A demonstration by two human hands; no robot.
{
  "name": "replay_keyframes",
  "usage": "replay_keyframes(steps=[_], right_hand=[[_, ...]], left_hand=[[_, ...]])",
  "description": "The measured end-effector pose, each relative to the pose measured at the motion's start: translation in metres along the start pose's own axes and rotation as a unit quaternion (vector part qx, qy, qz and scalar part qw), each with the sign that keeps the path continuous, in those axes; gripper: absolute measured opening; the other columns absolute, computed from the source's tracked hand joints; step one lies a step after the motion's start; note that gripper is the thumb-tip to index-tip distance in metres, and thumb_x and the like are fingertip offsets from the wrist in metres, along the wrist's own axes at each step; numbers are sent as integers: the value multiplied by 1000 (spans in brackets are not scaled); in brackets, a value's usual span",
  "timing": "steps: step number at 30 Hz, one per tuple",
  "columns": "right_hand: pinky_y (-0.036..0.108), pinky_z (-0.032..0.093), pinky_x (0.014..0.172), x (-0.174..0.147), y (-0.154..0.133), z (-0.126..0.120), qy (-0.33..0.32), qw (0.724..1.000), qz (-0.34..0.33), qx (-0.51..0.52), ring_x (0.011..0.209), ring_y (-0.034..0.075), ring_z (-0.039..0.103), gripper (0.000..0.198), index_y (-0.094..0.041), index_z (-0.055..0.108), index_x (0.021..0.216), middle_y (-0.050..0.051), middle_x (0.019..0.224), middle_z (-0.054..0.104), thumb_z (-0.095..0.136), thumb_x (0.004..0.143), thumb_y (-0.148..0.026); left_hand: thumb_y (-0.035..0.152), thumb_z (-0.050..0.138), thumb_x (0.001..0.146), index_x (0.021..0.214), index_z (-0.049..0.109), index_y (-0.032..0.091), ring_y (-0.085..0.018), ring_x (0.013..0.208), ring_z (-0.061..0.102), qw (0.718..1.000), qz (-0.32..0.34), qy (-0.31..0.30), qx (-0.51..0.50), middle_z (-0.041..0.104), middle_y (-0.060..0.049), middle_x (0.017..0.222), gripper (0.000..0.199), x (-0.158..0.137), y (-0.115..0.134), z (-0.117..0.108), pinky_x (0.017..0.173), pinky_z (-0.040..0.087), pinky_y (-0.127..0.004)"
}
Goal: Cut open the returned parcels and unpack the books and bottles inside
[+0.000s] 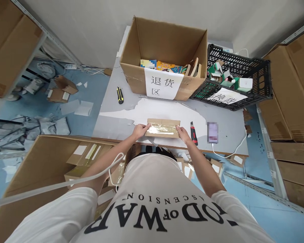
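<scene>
A small cardboard box [163, 128], with shiny clear tape across its top, is held level at the table's near edge. My left hand [141, 130] grips its left end, thumb on top. At the opposite end my right hand [182, 134] pinches the box the same way. Just right of that hand lies a red and black box cutter [194, 134]. Farther right is a phone [212, 132] with a white cable plugged in. A yellow and black box cutter [120, 95] rests at the table's left side. The undersides of the fingers are hidden.
A large open carton [131, 79] with books and a paper sign stands at the back of the table [108, 126]. Beside it is a black plastic crate [264, 84] holding small boxes. A big carton [27, 165] full of parcels stands at lower left. Shelves flank both sides.
</scene>
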State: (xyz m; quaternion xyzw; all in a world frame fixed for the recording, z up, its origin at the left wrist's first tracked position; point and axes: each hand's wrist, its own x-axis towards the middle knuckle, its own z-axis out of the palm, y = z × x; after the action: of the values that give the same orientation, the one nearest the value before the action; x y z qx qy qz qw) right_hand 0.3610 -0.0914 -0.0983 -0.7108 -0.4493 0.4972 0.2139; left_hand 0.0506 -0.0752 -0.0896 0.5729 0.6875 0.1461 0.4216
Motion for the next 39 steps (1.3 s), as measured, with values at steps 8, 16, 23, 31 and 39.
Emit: replay_keyframes(steps=[8,16,23,31,39], right_hand=[[42,47,98,-12,48,1,-1,997,-40,69,117,25,58,52,-22,51,129,12,136,54,51,79,-38],[46,42,105,-17,52,20,-51,994,-84,55,121,25,55,58,-24,47,129,10,129,60,62,73,-28],[38,44,97,-19,29,10,-24,996,-83,19,111,22,59,41,-22,54,107,11,121,63,46,84,-54],[34,44,85,-9,16,13,14,999,-22,-39,92,22,60,51,-21,57,85,9,96,68,40,81,-69],[35,50,83,-8,29,18,14,1000,-7,12,93,21,62,46,-20,58,97,8,99,68,39,85,-60]], left_hand=[[49,61,69,110,69,13,-28,107,63,982,10,-53,-184,71,-12,109,55,-6,-52,14,94,47,-37],[50,59,74,107,69,17,-30,108,63,988,112,-73,-72,72,-8,110,48,-20,-54,30,97,46,-36],[60,41,84,89,72,12,-21,75,61,998,65,0,-11,70,-6,77,57,-16,-22,10,66,44,-27],[64,43,81,58,65,15,-17,63,52,999,-21,14,26,58,-5,55,59,4,-4,9,57,34,-27],[63,51,77,66,68,13,-20,69,61,988,-61,10,-142,65,-6,61,54,7,-24,19,62,45,-28]])
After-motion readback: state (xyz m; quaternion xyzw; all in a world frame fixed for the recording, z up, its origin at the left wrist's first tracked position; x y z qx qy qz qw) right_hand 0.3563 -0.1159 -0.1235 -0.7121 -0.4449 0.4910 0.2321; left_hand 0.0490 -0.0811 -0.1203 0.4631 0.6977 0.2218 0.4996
